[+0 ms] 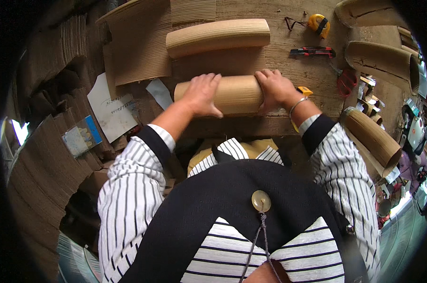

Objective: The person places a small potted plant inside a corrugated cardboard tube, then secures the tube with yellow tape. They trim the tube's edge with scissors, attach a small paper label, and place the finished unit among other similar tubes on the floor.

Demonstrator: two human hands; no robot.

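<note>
A roll of ribbed corrugated cardboard [239, 94] lies crosswise at the near edge of the wooden table. My left hand [203, 94] is closed over its left part, thumb on the near side and fingers on top. At the roll's right end, my right hand [275, 89] grips it in the same way; part of that end is hidden under the palm. Just beyond it rests a second curled piece of corrugated cardboard [218, 37]. Flat corrugated sheets [140, 42] lie to the far left of my left hand.
A yellow tape measure [319, 25], a red and black utility knife [312, 52] and red-handled scissors [347, 82] lie on the table [298, 70] to the right. More cardboard rolls [371, 139] sit farther right. Stacked cardboard [43, 174] and a white sheet [112, 111] stand at left.
</note>
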